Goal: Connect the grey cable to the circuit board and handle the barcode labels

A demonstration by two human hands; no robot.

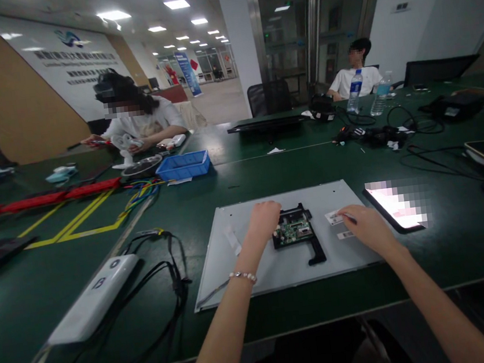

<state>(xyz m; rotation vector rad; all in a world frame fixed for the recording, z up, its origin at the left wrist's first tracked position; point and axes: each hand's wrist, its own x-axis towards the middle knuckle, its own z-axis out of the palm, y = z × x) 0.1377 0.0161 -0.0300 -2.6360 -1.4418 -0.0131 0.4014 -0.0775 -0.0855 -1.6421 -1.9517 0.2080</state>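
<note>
A flat white panel lies in front of me on the dark green table. On its middle sits a black frame around a green circuit board. My left hand is closed at the frame's upper left side; its fingertips are hidden, and so is whatever they hold. My right hand is over the panel's right part, its fingers pinched around a small dark thing too small to name. Close to these fingers are a white label and a smaller label on the panel.
A lit phone lies right of the panel. Left are a white device and black cables. Farther back stand a blue bin and two bottles. One person handles things at far left; another sits at far right.
</note>
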